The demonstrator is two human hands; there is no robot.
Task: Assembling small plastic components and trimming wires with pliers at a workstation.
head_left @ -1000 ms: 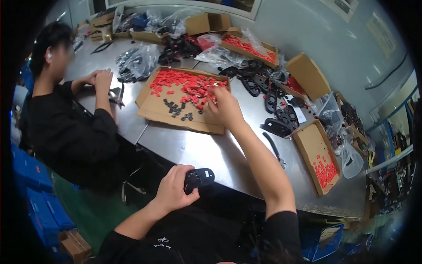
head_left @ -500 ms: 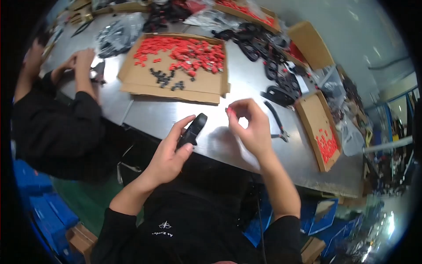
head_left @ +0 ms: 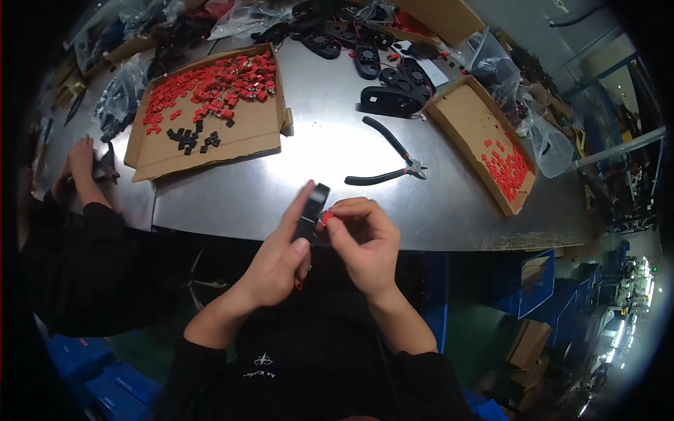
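Note:
My left hand is closed around a long black plastic part, held tilted just above the table's near edge. Its index finger lies along one side, the thumb against the lower end. My right hand pinches a small red piece between thumb and fingertips. That piece is up against the side of the black part; whether it is seated in it I cannot tell. A bit of red wire shows below my left hand. Beyond my hands lie cutting pliers with black handles spread apart.
A shallow cardboard tray at left holds many red pieces and small black pieces. Another tray at right has red pieces. Black oval housings lie at the back. A co-worker's hand works at far left.
My right hand has moved left and down, bringing the red piece to the black part. My left hand has turned the part more upright. The whole view has shifted to the right.

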